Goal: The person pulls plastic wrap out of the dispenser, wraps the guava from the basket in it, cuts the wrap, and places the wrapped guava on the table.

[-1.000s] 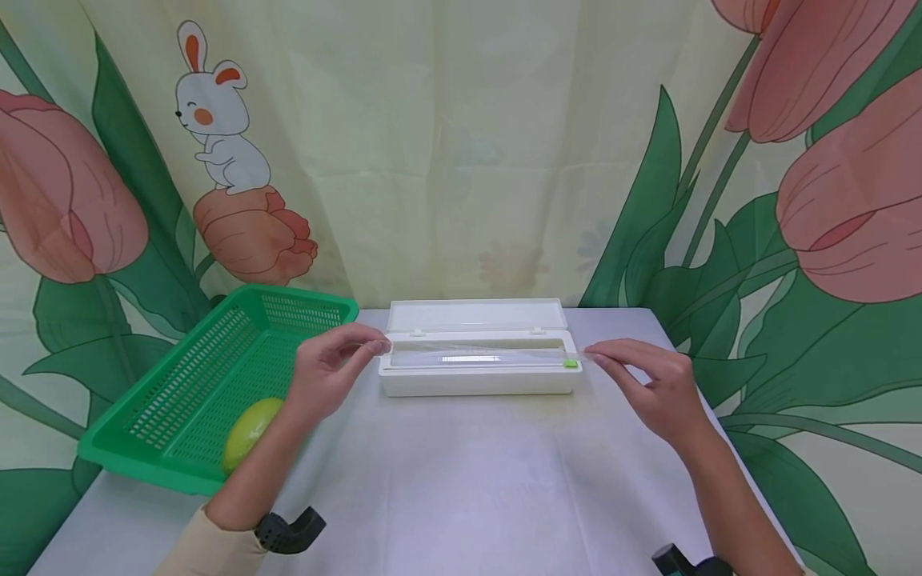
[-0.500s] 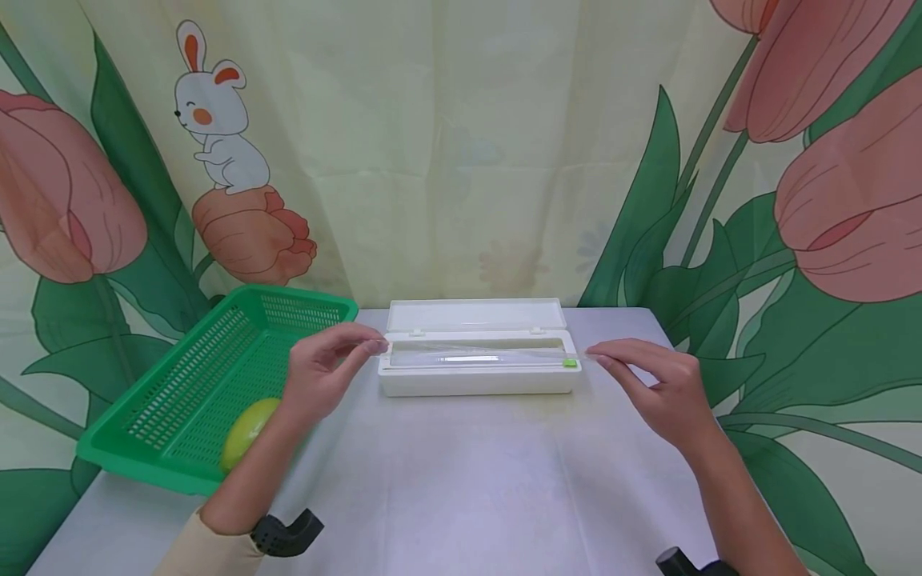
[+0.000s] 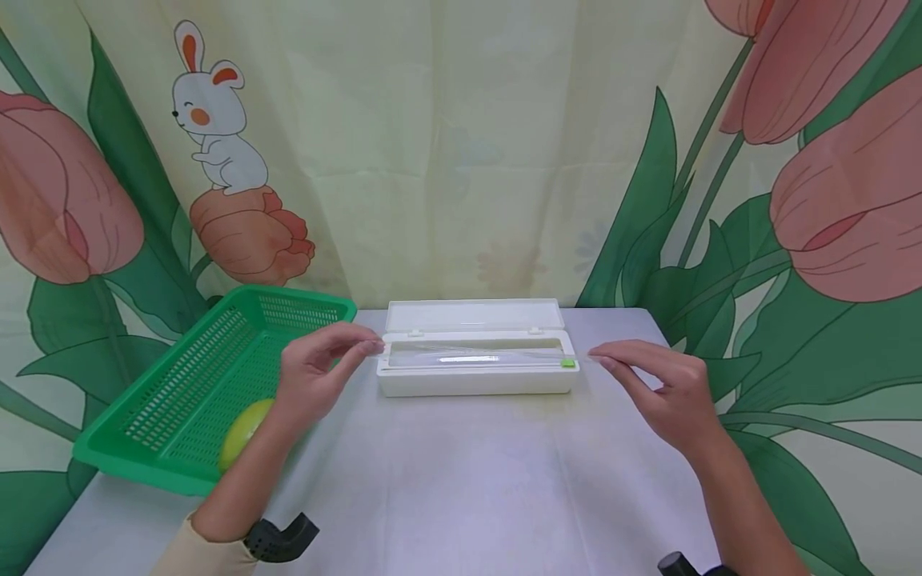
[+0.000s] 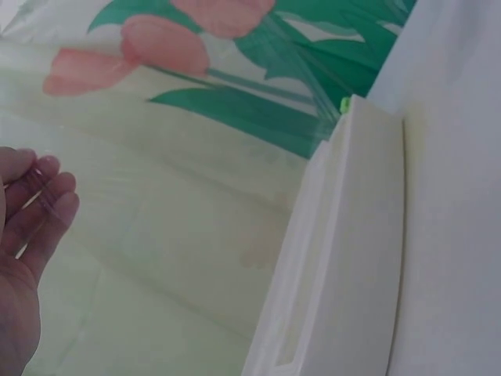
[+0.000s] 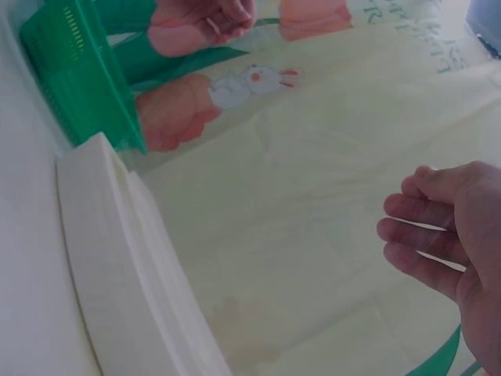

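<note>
Between thumb and fingers, my left hand (image 3: 320, 372) pinches one side of a sheet of clear cling film (image 3: 471, 350). My right hand (image 3: 663, 392) pinches its other side. The thin film spans the gap between both hands, over the white cling film dispenser (image 3: 475, 384), and is barely visible. The dispenser's lid (image 3: 475, 315) is tipped back, showing a long roll inside. A small green slider (image 3: 567, 363) sits at its right front edge. In the left wrist view, the left fingertips (image 4: 66, 200) show glossy film across them.
On the left stands a green plastic basket (image 3: 180, 392), partly behind the left forearm. A yellow-green fruit (image 3: 246, 432) lies in it. A white cloth covers the table (image 3: 475, 480), and a printed curtain (image 3: 461, 160) hangs behind.
My hands have drifted slightly apart, the left one leftward and the right one rightward, with the film still between them. The dispenser and basket stay in place.
</note>
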